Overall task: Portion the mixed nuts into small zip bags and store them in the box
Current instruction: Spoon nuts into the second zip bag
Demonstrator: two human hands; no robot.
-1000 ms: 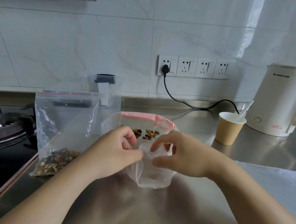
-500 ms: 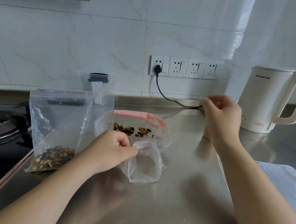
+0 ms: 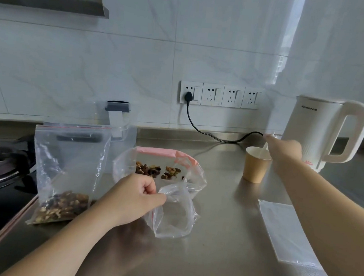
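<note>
On the steel counter [image 3: 224, 236] I see the white kettle [image 3: 317, 133] at far right, then the tall zip bag of mixed nuts [image 3: 68, 169] standing at left in front of the clear box [image 3: 121, 132]. Between them a pink-edged bag [image 3: 164, 164] lies holding a few nuts. My left hand [image 3: 134, 201] pinches the mouth of the small empty zip bag [image 3: 172, 214] just in front of it, as it did half a second ago. My right hand [image 3: 282, 150], which then hovered above the paper cup [image 3: 256, 168], now pinches the white spoon [image 3: 266, 145] standing in it. Flat spare bags [image 3: 286, 231] lie near my right forearm.
</note>
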